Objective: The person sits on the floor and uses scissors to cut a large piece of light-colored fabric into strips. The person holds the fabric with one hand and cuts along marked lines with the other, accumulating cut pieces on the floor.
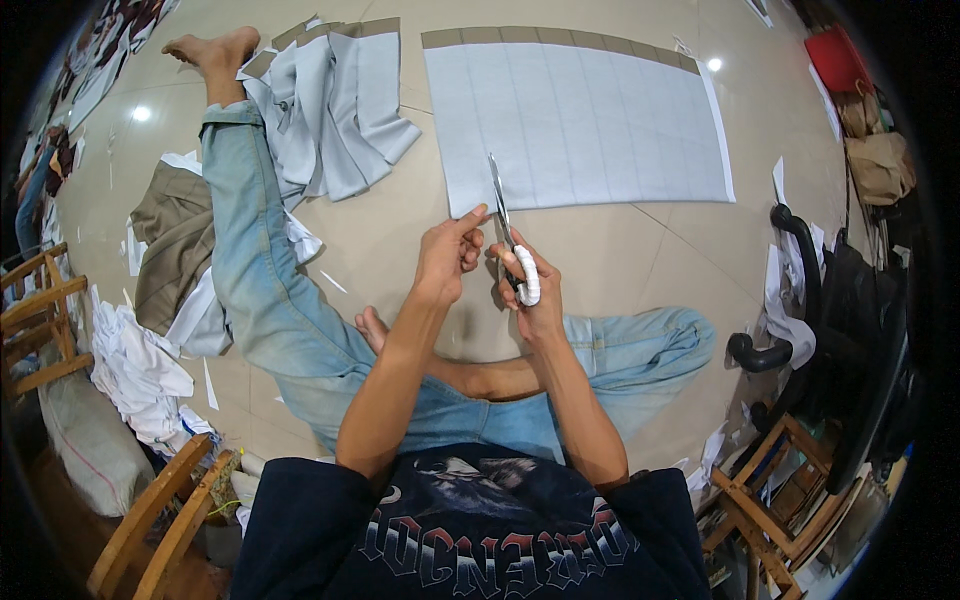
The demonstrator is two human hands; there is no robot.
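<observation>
A light grey pleated fabric panel (580, 120) with a brown band along its far edge lies flat on the floor ahead of me. My left hand (447, 258) is at its near edge, fingers curled and one fingertip on the cloth close to the near left corner. My right hand (535, 295) grips a pair of scissors (500, 190) with white wrapping around one handle loop. The blades point away from me over the fabric, just right of my left fingertip. Whether they are parted is hard to see.
Crumpled grey-and-brown fabric (325, 120) lies beside my outstretched left leg. Brown cloth (175, 245) and a white cloth heap (140, 370) are farther left. Wooden frames (165, 510) stand at lower left. At right are a black chair (850, 350) and a red item (838, 60).
</observation>
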